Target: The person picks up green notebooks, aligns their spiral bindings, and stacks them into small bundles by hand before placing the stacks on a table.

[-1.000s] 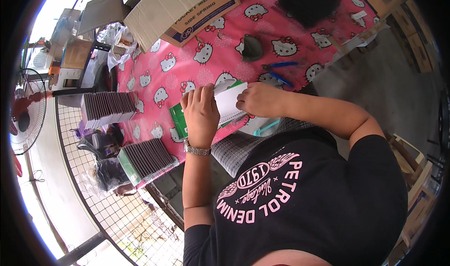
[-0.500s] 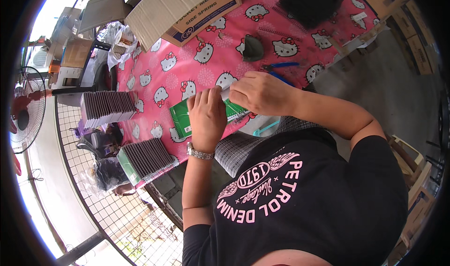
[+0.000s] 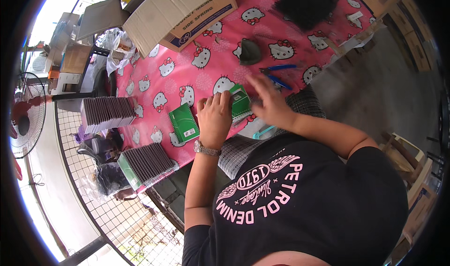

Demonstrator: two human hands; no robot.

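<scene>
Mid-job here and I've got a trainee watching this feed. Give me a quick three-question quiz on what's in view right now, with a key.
1. Multiple choice: where does the blue-handled tool lie?
A) inside the cardboard box
B) on the pink tablecloth
C) on the grey floor

2. True or false: the metal wristband is worn on the right arm.

3. Short answer: what green thing shows between the left hand and the right hand?

Key:
1. B, on the pink tablecloth.
2. False; it is on the left wrist.
3. A green notebook.
</scene>
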